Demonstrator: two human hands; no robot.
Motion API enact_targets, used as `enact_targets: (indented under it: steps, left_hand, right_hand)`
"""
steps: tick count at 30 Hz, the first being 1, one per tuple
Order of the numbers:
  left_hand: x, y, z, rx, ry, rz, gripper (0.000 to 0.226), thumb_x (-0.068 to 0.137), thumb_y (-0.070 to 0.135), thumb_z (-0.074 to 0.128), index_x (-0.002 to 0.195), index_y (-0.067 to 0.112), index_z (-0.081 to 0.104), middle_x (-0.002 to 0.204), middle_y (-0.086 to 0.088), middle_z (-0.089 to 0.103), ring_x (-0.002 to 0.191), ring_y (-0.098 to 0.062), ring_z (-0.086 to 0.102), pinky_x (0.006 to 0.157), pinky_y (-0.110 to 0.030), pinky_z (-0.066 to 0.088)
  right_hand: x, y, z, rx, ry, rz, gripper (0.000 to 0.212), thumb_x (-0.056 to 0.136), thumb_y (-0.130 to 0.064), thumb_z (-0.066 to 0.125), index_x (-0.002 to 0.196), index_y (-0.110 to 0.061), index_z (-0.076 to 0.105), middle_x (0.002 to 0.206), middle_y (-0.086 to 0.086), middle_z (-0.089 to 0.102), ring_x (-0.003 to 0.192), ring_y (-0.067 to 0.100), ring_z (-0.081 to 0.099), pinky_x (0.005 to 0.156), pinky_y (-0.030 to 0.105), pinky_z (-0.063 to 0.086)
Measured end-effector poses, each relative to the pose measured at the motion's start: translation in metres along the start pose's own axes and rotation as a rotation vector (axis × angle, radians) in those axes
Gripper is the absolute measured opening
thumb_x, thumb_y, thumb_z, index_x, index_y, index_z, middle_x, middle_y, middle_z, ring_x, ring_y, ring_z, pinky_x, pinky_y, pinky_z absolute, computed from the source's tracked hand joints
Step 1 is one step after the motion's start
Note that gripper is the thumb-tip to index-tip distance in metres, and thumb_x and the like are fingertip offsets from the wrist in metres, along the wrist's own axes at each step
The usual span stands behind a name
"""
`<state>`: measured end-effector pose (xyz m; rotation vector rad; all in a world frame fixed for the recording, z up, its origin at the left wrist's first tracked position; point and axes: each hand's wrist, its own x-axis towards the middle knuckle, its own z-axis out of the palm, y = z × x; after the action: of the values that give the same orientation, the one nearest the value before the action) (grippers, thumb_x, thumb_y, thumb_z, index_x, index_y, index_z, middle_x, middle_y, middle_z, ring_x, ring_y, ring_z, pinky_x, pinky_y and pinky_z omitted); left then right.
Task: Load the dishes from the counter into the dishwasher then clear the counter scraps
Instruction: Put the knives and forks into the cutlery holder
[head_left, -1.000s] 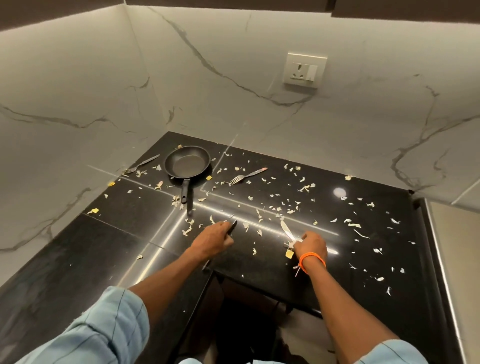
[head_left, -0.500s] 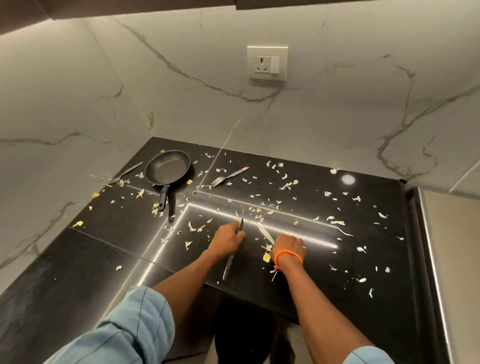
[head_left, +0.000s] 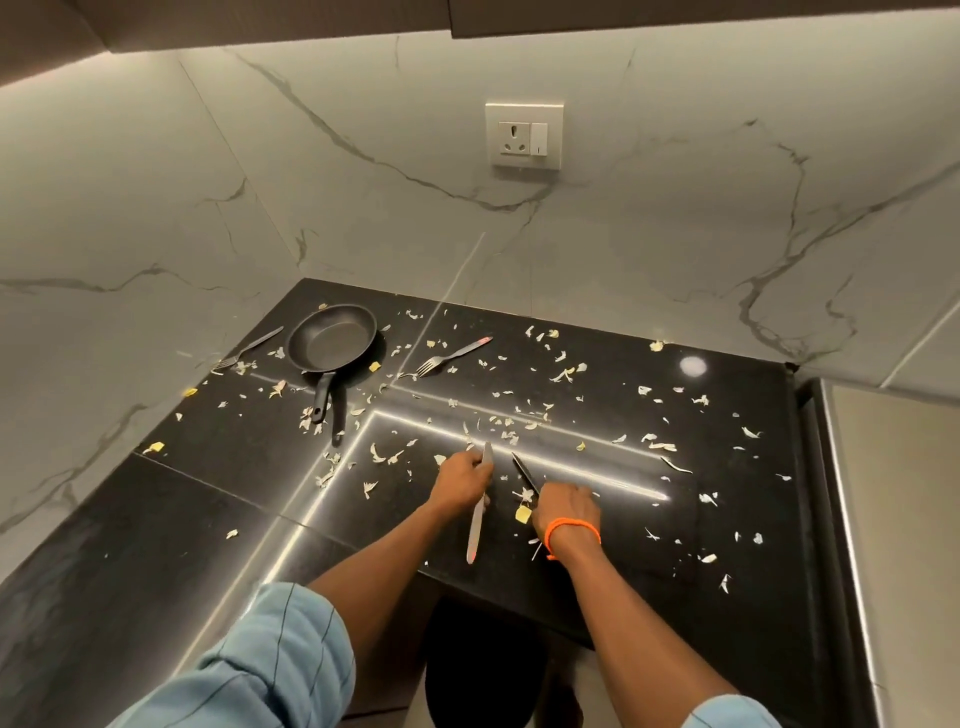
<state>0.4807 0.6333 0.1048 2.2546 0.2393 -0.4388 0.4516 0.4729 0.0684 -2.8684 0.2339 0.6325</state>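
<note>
On the black counter (head_left: 171, 519), my left hand (head_left: 462, 480) grips a silver knife (head_left: 475, 530) whose handle points toward me. My right hand (head_left: 563, 506), with an orange band at the wrist, holds a second knife (head_left: 523, 472) whose blade points away to the upper left. A small black frying pan (head_left: 332, 340) sits at the back left with its handle toward me. One fork (head_left: 452, 356) lies right of the pan, another fork (head_left: 249, 348) lies left of it by the wall. Pale and yellow scraps (head_left: 563, 374) are scattered over the counter.
Marble walls meet in a corner behind the pan, with a wall socket (head_left: 523, 136) above the counter. A steel appliance top (head_left: 904, 519) borders the counter on the right. The counter edge runs just below my hands, with a dark gap (head_left: 483, 665) beneath.
The camera has moved closer and tilted up. My left hand has lifted its knife a little and drawn nearer to my right hand. The pan and forks have not moved.
</note>
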Motion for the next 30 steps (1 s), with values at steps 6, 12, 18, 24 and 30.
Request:
enact_targets:
  steps: [6, 12, 18, 24, 30]
  left_hand:
    - [-0.005, 0.004, 0.005, -0.079, -0.055, -0.018, 0.018, 0.092, 0.001, 0.049, 0.076, 0.005, 0.056, 0.063, -0.007, 0.058, 0.04, -0.01, 0.06, 0.042, -0.02, 0.046]
    - [-0.023, -0.009, 0.002, -0.283, -0.172, -0.041, 0.021, 0.093, 0.0, 0.045, 0.094, 0.004, 0.066, 0.066, -0.011, 0.057, 0.051, -0.019, 0.059, 0.049, -0.03, 0.054]
    - [-0.036, -0.019, 0.001, -0.248, -0.207, 0.059, 0.013, 0.086, 0.007, 0.073, 0.095, 0.016, 0.072, 0.066, -0.008, 0.066, 0.051, -0.015, 0.058, 0.044, -0.023, 0.044]
    - [-0.057, 0.001, 0.037, -0.236, -0.279, 0.09, 0.013, 0.083, 0.001, 0.067, 0.074, 0.008, 0.073, 0.059, -0.008, 0.066, 0.05, -0.017, 0.059, 0.054, -0.028, 0.049]
    - [-0.115, 0.047, 0.108, -0.207, -0.483, 0.148, 0.023, 0.093, 0.003, 0.052, 0.076, 0.001, 0.066, 0.057, -0.009, 0.065, 0.038, -0.012, 0.056, 0.04, -0.022, 0.045]
  right_hand:
    - [-0.024, 0.02, -0.008, 0.09, 0.062, 0.004, 0.025, 0.092, -0.011, 0.058, 0.115, -0.012, 0.064, 0.117, 0.013, 0.065, 0.11, 0.032, 0.061, 0.089, 0.04, 0.053]
    - [-0.046, 0.024, 0.001, 0.485, 0.176, 0.184, 0.016, 0.081, -0.001, 0.057, 0.092, -0.013, 0.057, 0.097, 0.014, 0.066, 0.09, 0.034, 0.063, 0.069, 0.031, 0.046]
    - [-0.058, 0.039, 0.03, 0.831, 0.239, 0.37, 0.02, 0.07, 0.002, 0.059, 0.074, -0.017, 0.054, 0.081, 0.013, 0.068, 0.076, 0.033, 0.07, 0.071, 0.044, 0.06]
    - [-0.149, 0.056, 0.026, 0.925, 0.426, 0.608, 0.006, 0.079, -0.005, 0.06, 0.082, -0.01, 0.057, 0.085, 0.008, 0.064, 0.085, 0.031, 0.06, 0.074, 0.03, 0.046]
    - [-0.243, 0.117, 0.056, 0.869, 0.496, 0.74, 0.025, 0.069, -0.015, 0.079, 0.065, -0.018, 0.054, 0.067, -0.001, 0.062, 0.07, 0.022, 0.06, 0.064, 0.026, 0.041]
